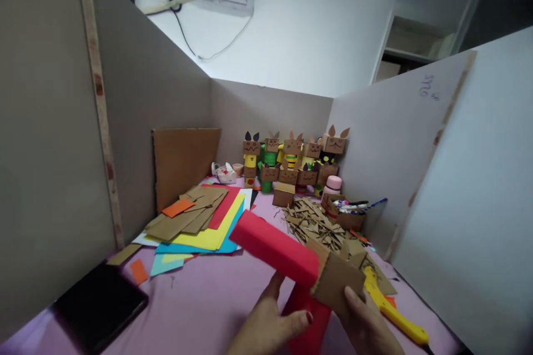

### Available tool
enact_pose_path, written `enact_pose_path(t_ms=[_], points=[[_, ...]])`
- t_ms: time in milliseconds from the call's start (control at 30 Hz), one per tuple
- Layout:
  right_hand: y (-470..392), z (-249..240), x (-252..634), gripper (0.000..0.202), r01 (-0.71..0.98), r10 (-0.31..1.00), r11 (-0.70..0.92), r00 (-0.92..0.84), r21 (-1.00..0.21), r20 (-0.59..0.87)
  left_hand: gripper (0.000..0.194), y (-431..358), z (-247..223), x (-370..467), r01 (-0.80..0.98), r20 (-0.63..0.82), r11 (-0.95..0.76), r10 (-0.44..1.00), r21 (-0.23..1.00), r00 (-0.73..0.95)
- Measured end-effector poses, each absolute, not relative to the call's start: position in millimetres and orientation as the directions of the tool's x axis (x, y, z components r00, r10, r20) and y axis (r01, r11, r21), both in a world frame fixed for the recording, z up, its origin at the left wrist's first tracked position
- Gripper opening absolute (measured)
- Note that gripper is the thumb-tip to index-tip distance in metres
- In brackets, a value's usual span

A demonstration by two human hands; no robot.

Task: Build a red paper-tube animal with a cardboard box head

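Observation:
A red paper-covered box form is joined to a brown cardboard box, tilted above the pink tabletop. A second red part extends below it toward the bottom edge. My right hand grips the cardboard box, thumb on its near face. My left hand is beside the red parts, with thumb and forefinger spread apart; its forefinger reaches the underside of the upper red form. Whether its other fingers bear on the lower red part is hidden.
A black tablet lies left, below coloured paper and cardboard sheets. Cardboard scraps, cardboard animal figures and a pen box stand behind. A yellow glue gun lies right. Partitions enclose the table.

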State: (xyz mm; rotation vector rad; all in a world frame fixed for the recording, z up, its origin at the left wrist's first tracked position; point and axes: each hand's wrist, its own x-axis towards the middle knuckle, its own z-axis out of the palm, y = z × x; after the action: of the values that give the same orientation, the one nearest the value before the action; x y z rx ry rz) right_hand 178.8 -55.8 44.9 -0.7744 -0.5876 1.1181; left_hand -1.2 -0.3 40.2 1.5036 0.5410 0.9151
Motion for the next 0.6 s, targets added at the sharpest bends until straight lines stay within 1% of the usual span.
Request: enact_pose_path(t_ms=[67,133,233,300,333,400,467,533,600], points=[[-53.6,41.9,183.9,0.052,-0.71,0.95,0.139,0.292,-0.69,-0.109,0.095,-6.4,39.7,-1.6,-0.167,0.166,-0.079,0.778,0.983,0.607],[-51.7,41.6,186.0,0.046,-0.801,0.961,0.036,0.192,-0.598,-0.2,0.093,-11.6,40.1,-2.9,-0.161,0.149,-0.064,0.779,0.985,0.609],[-50.2,41.9,185.6,0.043,-0.832,0.971,-0.083,0.056,-0.549,-0.233,0.083,-15.3,39.5,-5.1,-0.052,0.184,-0.189,0.795,0.981,0.578],[-49.5,40.0,185.5,0.042,-0.827,0.973,-0.106,0.028,-0.552,-0.229,0.08,-16.2,38.6,-6.0,0.001,0.214,-0.26,0.794,0.966,0.569],[-49.0,38.1,186.0,0.043,-0.822,0.973,-0.093,0.045,-0.561,-0.227,0.079,-16.7,38.1,-6.3,0.011,0.221,-0.275,0.798,0.962,0.561],[-48.0,32.1,189.1,0.047,-0.801,0.968,-0.018,0.136,-0.599,-0.211,0.077,-17.5,37.0,-7.0,0.021,0.218,-0.267,0.829,0.964,0.515],[-48.2,24.4,194.8,0.055,-0.729,0.953,0.088,0.26,-0.679,-0.155,0.075,-16.9,34.9,-8.8,0.011,0.189,-0.216,0.878,0.976,0.44],[-51.8,17.5,201.8,0.067,-0.572,0.915,0.206,0.4,-0.794,-0.05,0.072,-13.5,31.1,-12.5,-0.017,0.134,-0.137,0.923,0.99,0.362],[-59.4,14.4,207.8,0.08,-0.313,0.845,0.283,0.529,-0.907,0.08,0.071,-6.7,25.6,-18.6,-0.071,0.073,-0.055,0.956,0.996,0.284]])
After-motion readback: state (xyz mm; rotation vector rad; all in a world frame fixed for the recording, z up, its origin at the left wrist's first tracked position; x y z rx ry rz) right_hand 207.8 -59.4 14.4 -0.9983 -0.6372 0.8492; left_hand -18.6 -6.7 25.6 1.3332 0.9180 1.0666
